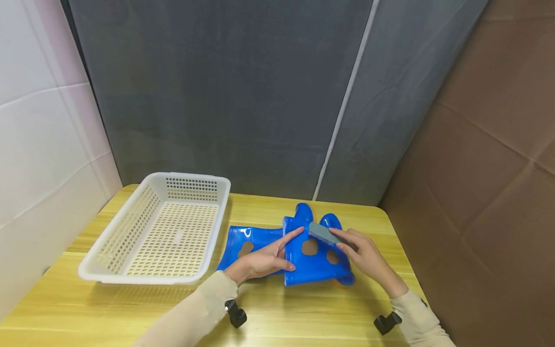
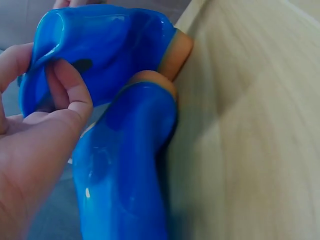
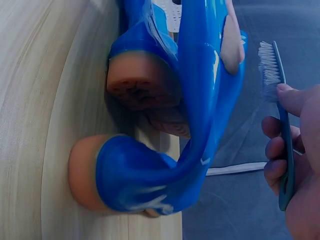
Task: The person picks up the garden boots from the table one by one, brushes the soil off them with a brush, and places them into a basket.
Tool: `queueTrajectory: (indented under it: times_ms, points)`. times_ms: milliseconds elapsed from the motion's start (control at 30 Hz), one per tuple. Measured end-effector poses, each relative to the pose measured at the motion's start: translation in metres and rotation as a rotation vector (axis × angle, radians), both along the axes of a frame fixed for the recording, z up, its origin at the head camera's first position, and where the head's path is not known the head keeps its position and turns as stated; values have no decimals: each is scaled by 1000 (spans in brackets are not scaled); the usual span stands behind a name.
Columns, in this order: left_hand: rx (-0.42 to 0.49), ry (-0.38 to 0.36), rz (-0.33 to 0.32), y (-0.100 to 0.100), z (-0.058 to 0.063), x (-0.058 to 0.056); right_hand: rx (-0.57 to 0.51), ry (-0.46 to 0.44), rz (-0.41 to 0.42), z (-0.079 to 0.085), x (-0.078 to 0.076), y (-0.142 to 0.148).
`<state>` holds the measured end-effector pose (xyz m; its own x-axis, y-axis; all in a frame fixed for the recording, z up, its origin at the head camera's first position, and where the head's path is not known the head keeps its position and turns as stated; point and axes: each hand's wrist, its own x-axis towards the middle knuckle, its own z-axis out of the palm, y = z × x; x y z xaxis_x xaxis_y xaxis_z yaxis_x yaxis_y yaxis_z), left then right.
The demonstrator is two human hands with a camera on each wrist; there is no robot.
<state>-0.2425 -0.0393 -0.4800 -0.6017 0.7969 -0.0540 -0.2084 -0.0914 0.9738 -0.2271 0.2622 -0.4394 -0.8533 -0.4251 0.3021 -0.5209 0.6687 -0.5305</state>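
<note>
My left hand (image 1: 265, 260) grips the top edge of a blue rain boot (image 1: 310, 273) with brown patches on its shaft. In the left wrist view, the thumb goes inside the opening of this boot (image 2: 115, 45). A second blue boot (image 1: 260, 235) lies on its side beneath and to the left, also with a brown patch; its orange sole (image 3: 145, 80) shows in the right wrist view. My right hand (image 1: 367, 256) holds a grey-green scrub brush (image 3: 284, 135) by its handle. The white bristles (image 3: 269, 70) face the held boot, with a gap between in the right wrist view.
A white perforated plastic basket (image 1: 218, 226) stands on the left of the wooden table (image 1: 286, 318), its floor bare. Behind the table rises a dark grey partition (image 1: 225, 96); a brown panel (image 1: 490, 202) borders the right side and a white one (image 1: 43, 120) the left.
</note>
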Motion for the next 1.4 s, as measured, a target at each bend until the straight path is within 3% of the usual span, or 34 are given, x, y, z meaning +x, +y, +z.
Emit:
queueTrajectory:
  times_ms: [167,367,467,667,933,1233,1400]
  points:
    - [-88,-7,68,1,-8,7,8,14,10,0,1,-3]
    - [-263,118,165,4,-11,17,27,3,-2,-3,2,-3]
    - [-299,169,180,5,-10,21,24,-6,6,-5,1,-2]
    - [-308,181,184,8,-8,27,45,-13,15,-7,1,-1]
    - [-242,116,189,9,-8,29,70,-10,24,-9,-1,1]
    - [-197,108,158,9,-11,21,141,35,-37,-15,-14,4]
    - [-188,106,140,8,-12,17,166,80,-10,-20,-19,3]
